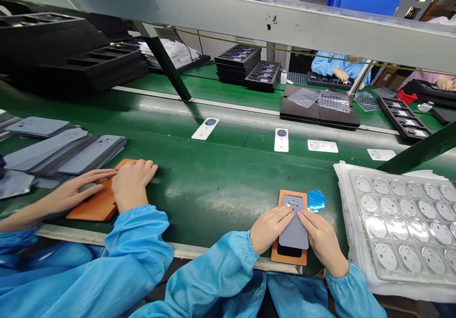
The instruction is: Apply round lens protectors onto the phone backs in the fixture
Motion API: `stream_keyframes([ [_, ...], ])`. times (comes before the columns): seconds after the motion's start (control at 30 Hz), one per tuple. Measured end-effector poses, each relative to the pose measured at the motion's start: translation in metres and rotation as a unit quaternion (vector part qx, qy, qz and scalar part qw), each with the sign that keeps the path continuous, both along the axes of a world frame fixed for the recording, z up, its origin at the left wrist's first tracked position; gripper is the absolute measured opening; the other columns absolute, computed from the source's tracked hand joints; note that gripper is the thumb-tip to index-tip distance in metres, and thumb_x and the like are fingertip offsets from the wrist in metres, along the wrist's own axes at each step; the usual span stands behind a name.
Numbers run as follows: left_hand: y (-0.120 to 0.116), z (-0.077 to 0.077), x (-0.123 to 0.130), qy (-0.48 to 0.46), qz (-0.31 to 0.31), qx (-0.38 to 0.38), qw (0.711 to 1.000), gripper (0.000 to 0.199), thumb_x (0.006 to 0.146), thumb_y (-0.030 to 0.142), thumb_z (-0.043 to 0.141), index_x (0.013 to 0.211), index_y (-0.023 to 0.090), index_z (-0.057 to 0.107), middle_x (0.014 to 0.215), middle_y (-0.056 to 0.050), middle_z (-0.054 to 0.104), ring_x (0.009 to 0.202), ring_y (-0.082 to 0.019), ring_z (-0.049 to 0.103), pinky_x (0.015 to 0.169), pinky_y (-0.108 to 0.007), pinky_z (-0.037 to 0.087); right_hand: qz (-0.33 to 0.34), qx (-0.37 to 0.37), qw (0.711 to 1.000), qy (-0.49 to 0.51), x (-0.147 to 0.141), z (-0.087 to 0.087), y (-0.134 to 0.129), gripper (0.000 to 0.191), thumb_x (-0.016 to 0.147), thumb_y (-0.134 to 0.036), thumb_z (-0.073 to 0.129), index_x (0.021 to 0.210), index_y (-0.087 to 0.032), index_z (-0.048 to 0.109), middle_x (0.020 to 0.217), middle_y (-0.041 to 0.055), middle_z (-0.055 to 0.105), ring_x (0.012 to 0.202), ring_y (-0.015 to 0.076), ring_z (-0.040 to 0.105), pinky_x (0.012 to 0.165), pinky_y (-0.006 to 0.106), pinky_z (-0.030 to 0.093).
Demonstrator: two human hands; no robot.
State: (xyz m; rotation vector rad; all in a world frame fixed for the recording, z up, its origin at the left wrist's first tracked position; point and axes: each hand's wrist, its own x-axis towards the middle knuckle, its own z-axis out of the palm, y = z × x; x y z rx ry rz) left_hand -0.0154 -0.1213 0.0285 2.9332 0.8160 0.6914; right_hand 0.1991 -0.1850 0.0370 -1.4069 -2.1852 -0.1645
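A grey phone back panel (294,235) with several camera holes at its top lies tilted over an orange fixture (301,260) on the green bench. The fixture's dark recess (288,251) shows below the panel's lower edge. My left hand (272,226) grips the panel's upper left side with its fingertips. From the right, my right hand (323,239) holds the opposite edge, fingers pressed close to the camera holes. A crumpled piece of blue film (316,200) rests beside the fixture's upper right corner.
To the right stands a clear tray (370,273) of round white-backed parts. White cards (281,139) lie beyond my hands. At left, a co-worker's hands (131,180) work on another orange fixture (94,204), near stacked grey panels (92,154). A metal beam (228,11) crosses overhead.
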Motion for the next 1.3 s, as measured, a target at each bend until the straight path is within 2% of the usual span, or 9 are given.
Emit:
stream_keyframes([
  [0.13, 0.005, -0.006, 0.000, 0.014, 0.006, 0.033, 0.999, 0.032, 0.099, 0.013, 0.039, 0.124, 0.013, 0.059, 0.125, -0.010, 0.064, 0.117, -0.019, 0.062, 0.105, -0.035, 0.051, 0.007, -0.011, 1.000, -0.016, 0.005, -0.008, 0.003, 0.043, 0.094, -0.006, 0.041, 0.127, -0.017, 0.065, 0.125, 0.0104, 0.065, 0.112, 0.0203, 0.064, 0.093, 0.035, 0.057],
  [0.23, 0.008, -0.008, 0.001, 0.040, 0.007, 0.017, 0.999, 0.030, 0.096, 0.017, 0.045, 0.122, 0.012, 0.060, 0.127, -0.013, 0.063, 0.119, -0.023, 0.061, 0.105, -0.039, 0.049, 0.015, -0.026, 0.999, -0.035, 0.007, -0.013, 0.007, 0.042, 0.094, -0.007, 0.040, 0.127, -0.017, 0.066, 0.126, 0.0099, 0.065, 0.113, 0.0199, 0.064, 0.095, 0.035, 0.056],
  [0.4, 0.007, -0.010, 0.003, 0.090, 0.029, -0.027, 0.995, 0.030, 0.092, 0.017, 0.050, 0.121, 0.014, 0.059, 0.144, -0.018, 0.048, 0.137, -0.031, 0.045, 0.112, -0.048, 0.040, -0.004, -0.055, 0.994, -0.096, 0.000, -0.016, 0.012, 0.048, 0.093, -0.006, 0.038, 0.136, -0.010, 0.057, 0.141, 0.0104, 0.055, 0.133, 0.0263, 0.050, 0.108, 0.043, 0.047],
  [0.53, 0.002, -0.011, 0.001, 0.103, 0.030, -0.022, 0.994, 0.036, 0.091, 0.017, 0.049, 0.126, 0.014, 0.057, 0.148, -0.017, 0.042, 0.142, -0.032, 0.038, 0.117, -0.050, 0.034, -0.011, -0.078, 0.990, -0.118, -0.007, -0.016, 0.005, 0.054, 0.090, -0.008, 0.041, 0.143, -0.006, 0.049, 0.147, 0.0133, 0.047, 0.138, 0.0285, 0.043, 0.113, 0.046, 0.042],
  [0.77, -0.010, -0.014, -0.003, 0.092, 0.046, -0.017, 0.995, 0.037, 0.092, 0.017, 0.047, 0.128, 0.015, 0.056, 0.147, -0.017, 0.044, 0.140, -0.030, 0.040, 0.118, -0.048, 0.030, -0.011, -0.092, 0.989, -0.116, -0.008, -0.016, -0.011, 0.059, 0.084, -0.006, 0.039, 0.142, -0.005, 0.050, 0.147, 0.0130, 0.048, 0.138, 0.0275, 0.042, 0.115, 0.045, 0.039],
  [1.03, -0.009, -0.006, 0.003, 0.108, 0.023, -0.067, 0.992, 0.039, 0.087, 0.020, 0.051, 0.125, 0.011, 0.056, 0.143, -0.021, 0.046, 0.140, -0.030, 0.038, 0.120, -0.047, 0.025, 0.003, -0.104, 0.990, -0.092, -0.007, -0.012, -0.001, 0.058, 0.086, -0.009, 0.043, 0.143, -0.005, 0.049, 0.146, 0.0140, 0.048, 0.139, 0.0264, 0.040, 0.117, 0.046, 0.036],
  [1.17, -0.011, -0.007, 0.003, 0.114, 0.031, -0.069, 0.991, 0.048, 0.082, 0.019, 0.055, 0.129, 0.010, 0.054, 0.145, -0.021, 0.043, 0.140, -0.032, 0.036, 0.118, -0.048, 0.027, 0.006, -0.095, 0.992, -0.081, -0.007, -0.017, -0.003, 0.057, 0.087, -0.013, 0.044, 0.143, -0.005, 0.048, 0.147, 0.0145, 0.047, 0.140, 0.0266, 0.040, 0.117, 0.047, 0.038],
  [1.3, -0.016, -0.008, 0.001, 0.114, 0.046, -0.067, 0.990, 0.053, 0.083, 0.018, 0.054, 0.135, 0.013, 0.052, 0.149, -0.017, 0.040, 0.141, -0.031, 0.035, 0.117, -0.048, 0.029, -0.003, -0.077, 0.996, -0.055, -0.006, -0.028, -0.013, 0.065, 0.080, -0.005, 0.040, 0.145, -0.008, 0.047, 0.148, 0.0133, 0.046, 0.142, 0.0244, 0.038, 0.115, 0.047, 0.040],
])
